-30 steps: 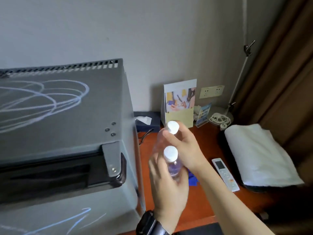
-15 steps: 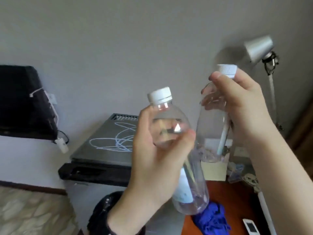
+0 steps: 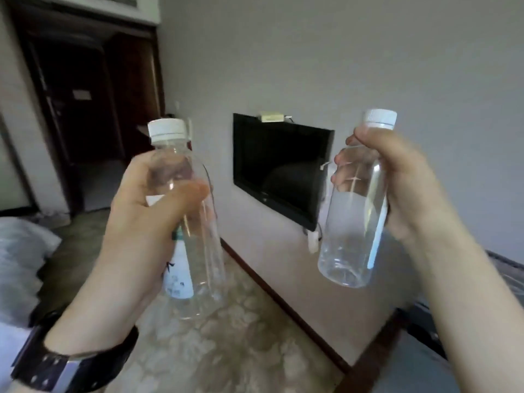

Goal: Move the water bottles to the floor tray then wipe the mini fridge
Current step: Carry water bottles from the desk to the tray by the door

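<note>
From the head camera we see both our hands raised in front of us, each carrying a clear plastic bottle with a white cap, the two bottles well apart and held in the air above a pale patterned carpet (image 3: 226, 350).

Our left hand (image 3: 147, 222) grips the left bottle (image 3: 195, 222) round its upper body: the thumb lies curled across the front of the bottle and the fingers wrap behind it, seen only dimly through the plastic. This bottle stands nearly upright, its base tipped slightly to the right, and it bears a white label on its lower part. A dark watch (image 3: 65, 364) sits on that wrist.

Our right hand (image 3: 397, 188) holds the right bottle (image 3: 354, 222) just beneath the cap, the fingertips (image 3: 340, 160) curled round the shoulder and pressed against the plastic, close together. This bottle is close to upright too, its base hanging free below the hand.

Between the bottles, on the far wall, hangs a black television (image 3: 280, 165). A dark wooden doorway (image 3: 85, 109) stands at the left, and white bedding (image 3: 19, 265) shows at the left edge. We cannot see the mini fridge or the floor tray in this view.
</note>
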`<state>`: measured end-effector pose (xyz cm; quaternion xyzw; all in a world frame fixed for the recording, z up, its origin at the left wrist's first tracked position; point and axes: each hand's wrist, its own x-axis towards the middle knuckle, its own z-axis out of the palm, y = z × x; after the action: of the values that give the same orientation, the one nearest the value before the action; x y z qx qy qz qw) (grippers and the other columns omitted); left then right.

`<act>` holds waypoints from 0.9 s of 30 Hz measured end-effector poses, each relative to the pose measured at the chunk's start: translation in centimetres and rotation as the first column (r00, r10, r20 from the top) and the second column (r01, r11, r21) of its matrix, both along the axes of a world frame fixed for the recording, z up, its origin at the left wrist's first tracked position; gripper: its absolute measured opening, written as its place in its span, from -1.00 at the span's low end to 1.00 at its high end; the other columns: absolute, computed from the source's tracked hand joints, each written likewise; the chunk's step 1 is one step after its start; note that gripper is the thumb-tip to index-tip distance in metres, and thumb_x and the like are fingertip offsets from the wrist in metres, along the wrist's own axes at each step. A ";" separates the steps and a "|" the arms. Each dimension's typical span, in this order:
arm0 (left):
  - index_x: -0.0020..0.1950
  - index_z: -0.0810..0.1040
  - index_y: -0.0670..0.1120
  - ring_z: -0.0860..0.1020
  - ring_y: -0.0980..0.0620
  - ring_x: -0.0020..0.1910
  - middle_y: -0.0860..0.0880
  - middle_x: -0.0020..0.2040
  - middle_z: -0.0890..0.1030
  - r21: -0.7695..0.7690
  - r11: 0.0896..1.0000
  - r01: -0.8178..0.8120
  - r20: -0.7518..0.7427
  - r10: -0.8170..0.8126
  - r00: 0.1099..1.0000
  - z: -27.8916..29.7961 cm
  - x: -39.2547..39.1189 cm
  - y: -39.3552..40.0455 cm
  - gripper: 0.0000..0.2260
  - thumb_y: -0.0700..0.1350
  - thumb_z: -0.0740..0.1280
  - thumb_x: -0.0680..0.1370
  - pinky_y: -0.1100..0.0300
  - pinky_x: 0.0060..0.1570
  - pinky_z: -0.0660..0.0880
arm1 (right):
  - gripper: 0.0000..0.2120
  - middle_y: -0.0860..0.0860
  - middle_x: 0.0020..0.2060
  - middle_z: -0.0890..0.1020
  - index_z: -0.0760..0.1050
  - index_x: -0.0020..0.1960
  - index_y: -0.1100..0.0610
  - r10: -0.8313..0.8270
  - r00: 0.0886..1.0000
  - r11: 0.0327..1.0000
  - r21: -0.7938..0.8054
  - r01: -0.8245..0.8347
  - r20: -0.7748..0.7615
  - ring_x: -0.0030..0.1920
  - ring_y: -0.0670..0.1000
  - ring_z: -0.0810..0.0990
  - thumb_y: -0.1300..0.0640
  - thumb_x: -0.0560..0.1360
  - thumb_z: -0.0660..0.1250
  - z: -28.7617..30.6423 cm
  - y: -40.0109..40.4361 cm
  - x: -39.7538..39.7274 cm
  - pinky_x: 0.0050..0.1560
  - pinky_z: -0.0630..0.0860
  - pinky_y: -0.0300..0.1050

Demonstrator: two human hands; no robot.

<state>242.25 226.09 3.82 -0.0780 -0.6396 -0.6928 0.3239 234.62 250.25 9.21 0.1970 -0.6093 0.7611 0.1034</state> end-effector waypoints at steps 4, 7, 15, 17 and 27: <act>-0.02 0.59 0.19 0.67 -0.09 -0.23 -0.14 -0.07 0.70 0.023 0.995 -0.101 0.040 0.100 0.994 0.3 -0.8 -12.1 -0.70 -0.05 0.48 0.30 -0.01 -0.23 0.61 | -0.86 0.15 -0.29 0.61 0.56 -0.20 0.16 0.117 0.993 0.993 0.009 -0.117 0.002 -0.35 0.11 0.56 0.10 0.44 0.44 -1.1 -13.1 -4.3 -0.28 0.51 -0.08; 0.02 0.57 0.14 0.69 -0.12 -0.27 -0.10 -0.15 0.67 0.062 0.980 -0.191 0.052 0.188 0.981 0.2 -1.3 -19.7 -0.75 -0.15 0.44 0.42 -0.02 -0.19 0.63 | -0.88 0.18 -0.25 0.61 0.60 -0.17 0.16 0.177 0.984 0.984 -0.003 -0.177 0.016 -0.24 0.16 0.56 0.16 0.52 0.39 -1.8 -20.9 -6.8 -0.23 0.55 -0.07; 0.04 0.53 0.17 0.68 -0.17 -0.33 -0.04 -0.23 0.65 0.062 0.894 -0.443 0.030 0.442 0.896 -0.2 -4.6 -33.5 -0.76 -0.17 0.36 0.50 -0.24 -0.09 0.59 | -0.86 0.07 -0.22 0.69 0.62 -0.05 0.13 0.358 0.932 0.934 -0.018 -0.357 0.052 -0.15 0.15 0.70 0.06 0.48 0.40 -2.7 -36.2 -14.4 -0.07 0.66 0.08; 0.06 0.51 0.15 0.66 -0.13 -0.37 -0.04 -0.26 0.66 0.061 0.872 -0.486 0.022 0.485 0.874 -1.0 -6.0 -36.0 -0.77 -0.18 0.34 0.53 -0.11 -0.17 0.61 | -0.76 0.08 -0.25 0.67 0.59 -0.03 0.15 0.406 0.912 0.914 -0.046 -0.404 0.053 -0.21 0.13 0.69 0.00 0.42 0.39 -3.3 -39.2 -16.7 -0.13 0.67 0.06; 0.09 0.50 0.05 0.63 -0.28 -0.21 -0.29 0.09 0.57 -0.006 0.776 -0.631 0.043 0.631 0.775 -4.5 -20.6 -46.4 -0.68 -0.03 0.42 0.36 -0.12 -0.24 0.62 | -0.76 0.14 -0.33 0.63 0.59 -0.08 0.21 0.492 0.870 0.868 -0.082 -0.489 0.016 -0.36 0.15 0.61 0.02 0.44 0.43 -7.3 -54.3 -35.0 -0.30 0.64 0.02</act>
<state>221.65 179.68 -0.64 0.1571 -0.6325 -0.5486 0.5237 199.60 195.92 1.90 0.3275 -0.5121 0.7881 -0.0969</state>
